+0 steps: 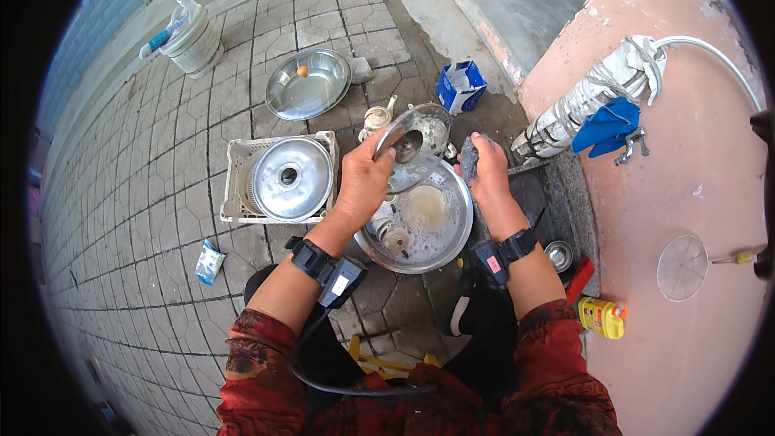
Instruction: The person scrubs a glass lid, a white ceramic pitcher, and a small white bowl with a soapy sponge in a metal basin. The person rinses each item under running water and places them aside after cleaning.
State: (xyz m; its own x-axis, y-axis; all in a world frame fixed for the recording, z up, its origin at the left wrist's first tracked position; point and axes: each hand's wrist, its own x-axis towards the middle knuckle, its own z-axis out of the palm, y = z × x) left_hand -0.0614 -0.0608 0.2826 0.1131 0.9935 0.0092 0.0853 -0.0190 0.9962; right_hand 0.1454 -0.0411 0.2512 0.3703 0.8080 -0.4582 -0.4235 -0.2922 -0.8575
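Tilted above a wide metal basin [463, 218], a glass lid with a metal rim [396, 133] is held at its edge by my left hand [366, 169]. A dark round fitting [408, 145] shows near the lid's middle. My right hand [489, 169] grips a grey scouring pad [469, 157], apart from the lid. Cloudy, sudsy water [427, 209] fills the basin, where a small pale teapot [395, 239] sits at the left. Beyond the lid are a white teapot [376, 118] and another suds-covered vessel, partly hidden by the glass.
Left of the basin, a plastic crate [233, 194] carries a round metal lid [293, 194]. Farther out stand a metal basin [309, 103] with an orange-brown item, a blue box [461, 88] and a white bucket [194, 48]. A wrapped pipe with a tap [633, 145] and yellow bottle [602, 317] are at right.
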